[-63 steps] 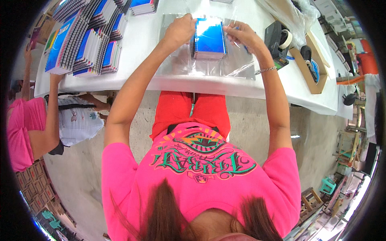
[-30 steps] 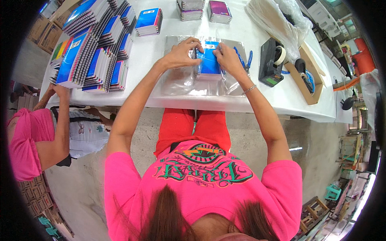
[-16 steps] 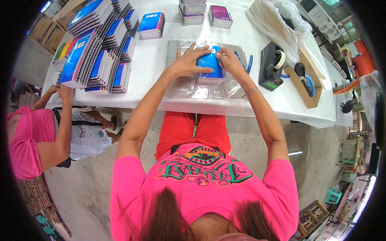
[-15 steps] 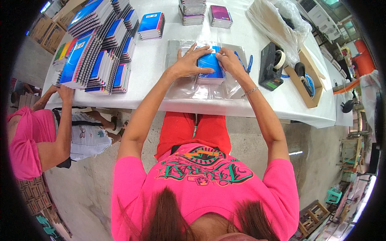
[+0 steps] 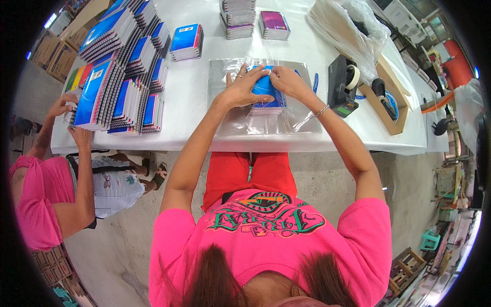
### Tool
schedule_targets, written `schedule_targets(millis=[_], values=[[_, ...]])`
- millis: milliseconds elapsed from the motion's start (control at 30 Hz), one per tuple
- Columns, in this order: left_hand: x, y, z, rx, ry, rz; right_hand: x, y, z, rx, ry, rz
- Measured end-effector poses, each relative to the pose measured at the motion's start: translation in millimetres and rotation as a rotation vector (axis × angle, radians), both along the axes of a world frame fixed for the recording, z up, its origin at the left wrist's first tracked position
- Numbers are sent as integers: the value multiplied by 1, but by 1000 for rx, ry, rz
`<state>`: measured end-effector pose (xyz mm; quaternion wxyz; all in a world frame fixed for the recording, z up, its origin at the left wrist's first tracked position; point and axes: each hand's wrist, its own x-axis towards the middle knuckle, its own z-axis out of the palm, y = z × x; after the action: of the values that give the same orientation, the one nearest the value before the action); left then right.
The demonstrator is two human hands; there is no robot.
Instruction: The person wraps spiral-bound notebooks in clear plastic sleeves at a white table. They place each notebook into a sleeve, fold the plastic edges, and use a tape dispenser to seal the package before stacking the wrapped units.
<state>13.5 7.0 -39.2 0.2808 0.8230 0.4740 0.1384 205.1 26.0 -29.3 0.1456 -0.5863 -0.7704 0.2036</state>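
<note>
Notebook stack: a squared pile of small blue-covered notebooks (image 5: 271,104) sits between the two hands, near the close edge of the white-covered worktop (image 5: 186,97), probably to stay in easy reach of both arms.
Plastic: wide, glossy clear sheeting (image 5: 230,122) spreads out on both sides of the stack; whether it only underlies it or also wraps it cannot be told.
Left hand: the bare left hand (image 5: 247,90) is spread wide, fingers over the stack's top cover and thumb along its nearer part, gripping nothing; it seems to press the pile steady.
Right hand: the bare right hand (image 5: 287,82) is curled at the stack's far right corner, fingertips turned inward; how tightly they close, and whether on film, cannot be told.
Tape: a black box-shaped dispenser with a pale tape roll (image 5: 337,87) stands right of the stack, likely for quick reach.
Spiral piles: tall, overlapping piles of blue wire-bound notebooks (image 5: 95,93) stand well left of the stack, apparently clear of the sheeting.
</note>
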Motion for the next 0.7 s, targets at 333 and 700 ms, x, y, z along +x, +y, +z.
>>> schedule_targets(millis=[333,700], values=[[-4,-2,4,22,24,-17,42,-11,10,28,256,406],[-4,-14,-15,117,-718,-13,22,-14,13,53,30,250]])
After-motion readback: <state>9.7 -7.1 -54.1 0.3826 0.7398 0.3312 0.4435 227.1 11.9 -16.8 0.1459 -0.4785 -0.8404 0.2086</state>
